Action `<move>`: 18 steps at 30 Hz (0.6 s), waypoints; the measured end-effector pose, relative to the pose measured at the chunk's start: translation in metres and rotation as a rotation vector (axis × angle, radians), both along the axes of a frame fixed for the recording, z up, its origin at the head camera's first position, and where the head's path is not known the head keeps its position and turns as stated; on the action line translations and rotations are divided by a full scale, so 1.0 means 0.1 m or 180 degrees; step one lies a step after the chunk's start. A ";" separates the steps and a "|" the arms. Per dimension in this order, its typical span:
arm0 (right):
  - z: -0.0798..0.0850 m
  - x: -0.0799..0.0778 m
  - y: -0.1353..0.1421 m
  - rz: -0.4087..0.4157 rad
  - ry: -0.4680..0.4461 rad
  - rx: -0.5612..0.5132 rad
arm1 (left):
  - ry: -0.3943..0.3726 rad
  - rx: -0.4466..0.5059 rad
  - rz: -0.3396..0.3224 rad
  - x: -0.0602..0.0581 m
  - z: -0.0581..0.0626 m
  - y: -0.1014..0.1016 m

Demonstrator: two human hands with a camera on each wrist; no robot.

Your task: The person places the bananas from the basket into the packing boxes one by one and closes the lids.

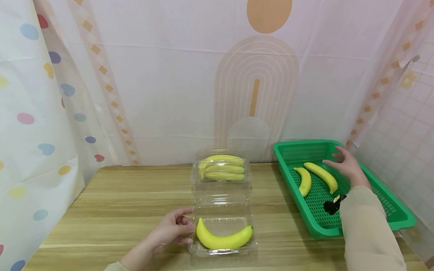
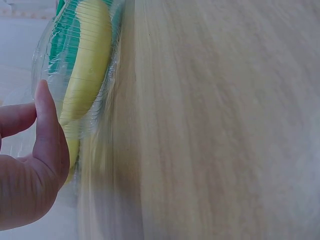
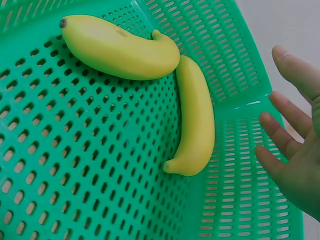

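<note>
A clear plastic clamshell box [image 1: 222,208] lies on the table with a curved yellow banana [image 1: 223,239] in its near part. More bananas [image 1: 223,168] show through clear plastic at the far end. My left hand [image 1: 174,228] is at the box's left side, fingers loosely bent beside the wall; in the left wrist view the fingertips are right at the clear rim. My right hand [image 1: 346,167] is over the green basket [image 1: 309,220], fingers spread and holding nothing. Two bananas, one left [image 1: 304,181] and one right [image 1: 322,176], lie on the basket floor, below and left of that hand.
The wooden table [image 1: 126,212] meets a patterned curtain [image 1: 168,89] at the back. A dotted curtain [image 1: 28,123] hangs at the left. The basket's raised rim stands around the bananas. A small black device [image 1: 332,206] shows beside the right sleeve.
</note>
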State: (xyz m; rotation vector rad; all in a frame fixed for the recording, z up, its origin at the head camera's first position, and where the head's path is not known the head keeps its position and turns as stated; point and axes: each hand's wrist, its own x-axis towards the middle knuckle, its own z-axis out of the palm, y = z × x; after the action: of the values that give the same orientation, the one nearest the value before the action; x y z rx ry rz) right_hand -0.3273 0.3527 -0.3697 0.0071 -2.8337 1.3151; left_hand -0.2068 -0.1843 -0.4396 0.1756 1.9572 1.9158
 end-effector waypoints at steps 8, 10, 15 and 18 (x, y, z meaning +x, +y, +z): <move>-0.02 0.03 0.03 0.0066 -0.0163 0.0041 | 0.0006 0.0022 0.0010 0.01 0.02 0.01; -0.04 0.03 0.04 0.0080 -0.0222 -0.0001 | 0.0016 0.0020 -0.0001 0.01 0.01 0.01; -0.08 0.03 0.09 0.0122 -0.0442 -0.0128 | 0.0019 0.0002 0.0002 0.01 0.01 0.01; -0.09 0.03 0.10 0.0157 -0.0551 -0.0143 | 0.0014 0.0006 0.0013 0.01 0.01 0.02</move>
State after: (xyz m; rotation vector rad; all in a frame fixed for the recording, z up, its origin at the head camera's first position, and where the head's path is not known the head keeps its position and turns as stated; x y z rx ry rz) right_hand -0.3241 0.3629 -0.3786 -0.0399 -2.9624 1.4572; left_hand -0.2057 -0.1828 -0.4384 0.1767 1.9600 1.9215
